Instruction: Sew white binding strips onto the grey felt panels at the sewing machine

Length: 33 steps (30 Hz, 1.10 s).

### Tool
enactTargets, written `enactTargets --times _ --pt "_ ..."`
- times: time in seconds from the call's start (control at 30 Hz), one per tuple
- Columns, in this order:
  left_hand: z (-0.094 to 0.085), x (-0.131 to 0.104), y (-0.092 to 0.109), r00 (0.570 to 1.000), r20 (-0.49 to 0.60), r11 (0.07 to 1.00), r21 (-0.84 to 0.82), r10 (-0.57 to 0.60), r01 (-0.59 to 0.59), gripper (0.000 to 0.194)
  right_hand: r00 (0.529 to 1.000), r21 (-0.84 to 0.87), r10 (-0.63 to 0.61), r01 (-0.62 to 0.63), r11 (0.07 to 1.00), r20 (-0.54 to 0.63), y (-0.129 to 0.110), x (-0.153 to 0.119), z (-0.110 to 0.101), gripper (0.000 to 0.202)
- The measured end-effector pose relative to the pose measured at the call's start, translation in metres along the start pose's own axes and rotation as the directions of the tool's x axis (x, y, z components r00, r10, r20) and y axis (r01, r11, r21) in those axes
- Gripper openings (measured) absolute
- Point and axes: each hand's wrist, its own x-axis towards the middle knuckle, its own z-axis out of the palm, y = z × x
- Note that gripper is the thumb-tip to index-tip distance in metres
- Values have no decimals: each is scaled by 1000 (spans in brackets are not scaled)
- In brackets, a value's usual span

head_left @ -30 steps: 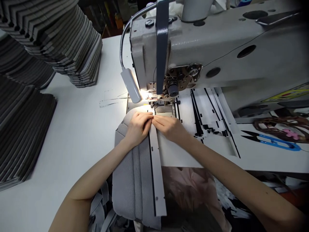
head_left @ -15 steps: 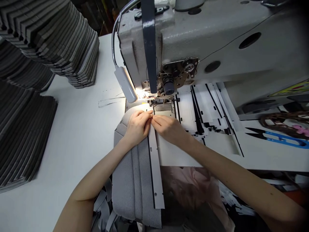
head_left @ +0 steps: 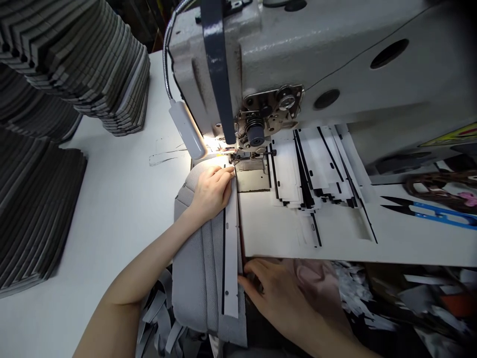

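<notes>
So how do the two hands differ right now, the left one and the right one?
The left hand lies flat on the grey padded panel up by the needle; the right hand is down at the table edge, fingertips at the white strip's lower end. Both touch the same workpiece.

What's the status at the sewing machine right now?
Left hand flat on grey padded panel near needle. Right hand at white strip near end. Nothing blocking.

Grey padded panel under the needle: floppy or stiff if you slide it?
The grey padded panel probably bends easily: its near end droops over the table edge. Its quilted ribs suggest some body. Likely light, since the left hand alone pins it flat.
</notes>
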Motion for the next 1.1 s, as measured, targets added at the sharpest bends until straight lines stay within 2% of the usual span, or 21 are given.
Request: enactTargets --times 0.13,0.27,0.37,0.53,0.63,0.67,0.73,0.8,0.9,1.1 --pt "1 9 -6 1000 21 1000 16 15 -16 23 995 276 96 -92 957 1 4 1 11 11" --pt "0 9 -4 1000 6 999 28 29 -29 25 992 390 108 -76 918 -60 7 3 15 17" --pt "-4 -9 12 1000 -15 1000 6 0 0 27 987 446 105 -41 894 -120 9 2 17 21" --pt "-17 -54 52 1000 -6 1000 -11 -4 4 36 971 505 165 -57 861 -173 12 -1 22 19" --pt "-21 -68 67 1000 -2 1000 -29 2 -2 41 961 532 183 -46 846 -208 14 -4 25 2" --pt "-22 -69 69 1000 0 1000 -28 4 -4 42 960 537 183 -42 842 -212 15 -5 26 11" --pt "-22 -69 71 1000 1 1000 -18 16 -16 43 966 507 147 -20 862 -211 17 -7 27 36" --pt "-22 -68 71 1000 -4 1000 -8 25 -25 43 975 423 73 24 906 -212 18 -8 27 50" --pt "-21 -66 70 1000 -7 1000 -9 21 -21 44 973 316 -3 78 946 -231 18 -7 27 53" --pt "-20 -62 63 999 -31 999 -12 41 -42 44 956 182 -41 98 978 -292 11 6 22 50"
